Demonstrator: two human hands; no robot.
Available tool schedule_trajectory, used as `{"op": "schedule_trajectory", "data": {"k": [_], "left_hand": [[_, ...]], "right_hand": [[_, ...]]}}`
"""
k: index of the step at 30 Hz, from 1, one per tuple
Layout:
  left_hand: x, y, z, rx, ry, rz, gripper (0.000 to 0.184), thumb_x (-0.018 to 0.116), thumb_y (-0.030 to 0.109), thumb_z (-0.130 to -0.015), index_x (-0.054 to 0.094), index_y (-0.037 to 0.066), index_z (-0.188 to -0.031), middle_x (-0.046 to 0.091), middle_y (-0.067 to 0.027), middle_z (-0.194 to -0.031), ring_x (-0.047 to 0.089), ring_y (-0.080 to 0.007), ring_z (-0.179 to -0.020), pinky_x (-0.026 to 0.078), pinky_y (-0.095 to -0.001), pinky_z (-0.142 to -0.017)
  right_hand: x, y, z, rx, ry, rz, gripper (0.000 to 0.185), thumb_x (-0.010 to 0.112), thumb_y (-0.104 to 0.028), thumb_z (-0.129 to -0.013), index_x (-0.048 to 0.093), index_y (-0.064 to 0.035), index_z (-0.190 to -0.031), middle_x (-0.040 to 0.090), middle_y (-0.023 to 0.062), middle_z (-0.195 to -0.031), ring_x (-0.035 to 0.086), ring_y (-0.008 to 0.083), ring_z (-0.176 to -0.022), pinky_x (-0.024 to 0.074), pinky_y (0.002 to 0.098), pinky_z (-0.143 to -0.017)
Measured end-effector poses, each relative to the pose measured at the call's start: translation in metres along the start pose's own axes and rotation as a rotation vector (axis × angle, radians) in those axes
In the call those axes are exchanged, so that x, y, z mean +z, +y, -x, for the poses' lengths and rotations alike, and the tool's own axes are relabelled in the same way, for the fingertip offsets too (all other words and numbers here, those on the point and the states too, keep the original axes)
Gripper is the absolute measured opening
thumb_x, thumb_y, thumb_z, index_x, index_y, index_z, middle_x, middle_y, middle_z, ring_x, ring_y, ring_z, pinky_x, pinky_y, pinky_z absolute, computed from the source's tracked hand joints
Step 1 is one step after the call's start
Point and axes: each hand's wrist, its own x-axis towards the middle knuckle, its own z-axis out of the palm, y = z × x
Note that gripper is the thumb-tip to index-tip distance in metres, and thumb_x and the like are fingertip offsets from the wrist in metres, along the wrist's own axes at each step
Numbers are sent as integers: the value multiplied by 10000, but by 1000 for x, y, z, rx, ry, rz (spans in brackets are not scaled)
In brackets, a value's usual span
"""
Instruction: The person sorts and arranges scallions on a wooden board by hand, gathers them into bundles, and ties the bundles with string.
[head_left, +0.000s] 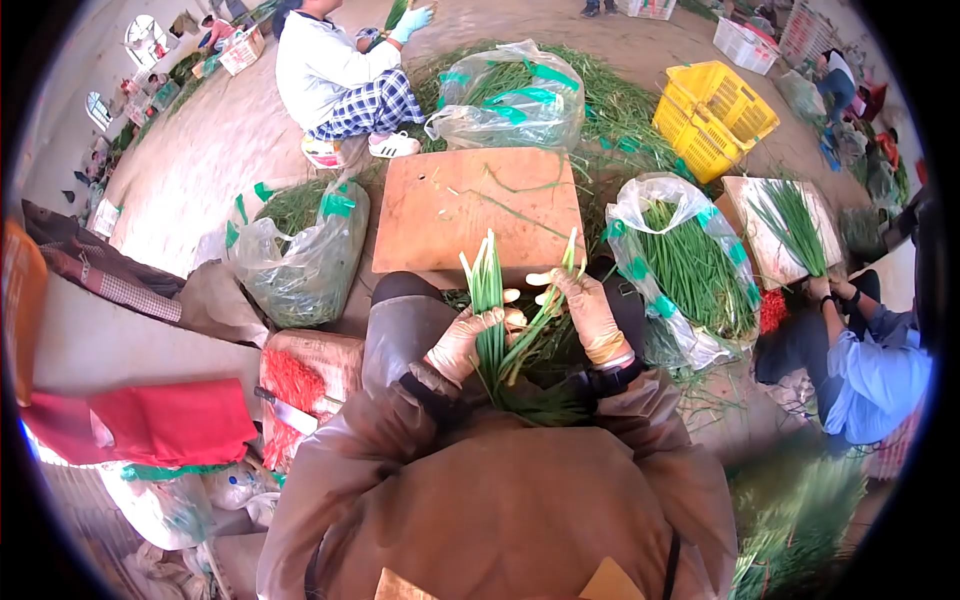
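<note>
In a pale glove, my left hand (462, 342) is closed round a bunch of green chives (487, 285), their white ends pointing up and away from me. To its right, my gloved right hand (590, 312) pinches a thinner few stalks (536, 328), which cross down toward the bunch. The leafy ends of both hang over my lap. Just beyond my hands is a wooden board (478, 205) with a few loose stalks on it. Right of my right hand stands an open plastic bag (690, 262) full of chives.
Another bag of greens (300, 250) stands on the left. A knife (286, 410) lies near red ties (292, 385). Ahead, a person (335, 75) sits by a large bag (515, 100) and a yellow crate (712, 120). On the right, a person (875, 365) holds chives over a board.
</note>
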Motion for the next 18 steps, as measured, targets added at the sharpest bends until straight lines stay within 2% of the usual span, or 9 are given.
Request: {"op": "schedule_trajectory", "data": {"k": [4,7,8,10,12,13,14,17,18], "left_hand": [[-1,-2,0,-7,59,-16,445,685,158,-868,545,47,-1275,665,-108,-1070,644,-222,-970,516,-380,-883],[7,-5,-3,43,19,-74,393,678,122,-868,566,32,-1234,645,-94,-1122,634,-192,-954,503,-342,-883],[12,-7,-4,84,19,-141,354,682,84,-857,585,22,-1192,664,-78,-1083,634,-178,-929,504,-313,-858],[6,-15,-10,150,90,-267,328,690,57,-844,600,21,-1157,681,-71,-1009,641,-172,-894,526,-308,-805],[0,-13,-8,113,124,-200,328,693,57,-841,602,20,-1154,685,-71,-977,646,-171,-863,533,-308,-781],[-2,-11,-5,71,156,-135,328,697,56,-837,603,20,-1150,689,-71,-944,650,-169,-833,540,-308,-757],[-5,-13,-3,97,184,-48,338,705,67,-835,604,20,-1154,687,-85,-931,653,-174,-789,541,-302,-732],[-4,-6,6,119,128,-21,348,719,83,-828,604,17,-1150,685,-86,-924,654,-178,-773,536,-292,-723],[-5,-5,7,115,127,-51,358,726,95,-825,603,14,-1151,684,-86,-928,653,-174,-783,536,-292,-723]], "right_hand": [[7,2,-1,-52,-41,113,373,502,-324,-1003,686,-18,-1113,661,29,-788,589,76,-698,470,217,-658],[27,0,3,41,-92,-170,311,505,-249,-1006,681,-2,-1076,664,27,-824,604,104,-728,490,230,-656],[26,29,-6,-87,-39,-13,301,504,-243,-1006,670,-5,-1085,674,48,-851,613,122,-729,502,254,-671],[22,35,-11,-154,-49,405,345,464,-277,-1020,656,-9,-1123,679,59,-872,610,124,-723,503,257,-675],[18,24,-12,-107,-16,100,413,421,-330,-1030,664,-7,-1116,692,66,-877,616,127,-702,503,257,-674],[11,19,-11,-120,83,141,480,401,-385,-1029,684,0,-1078,701,77,-847,621,127,-673,496,246,-647],[1,11,-12,-164,67,-1,506,413,-409,-1023,698,9,-1037,706,91,-804,624,120,-642,489,241,-622],[-49,5,-22,-192,267,74,536,428,-457,-1012,705,3,-997,689,67,-713,584,93,-561,449,217,-559],[-78,18,-31,-216,314,133,472,515,-438,-974,685,-7,-1067,688,73,-802,585,119,-625,471,289,-592]]}}
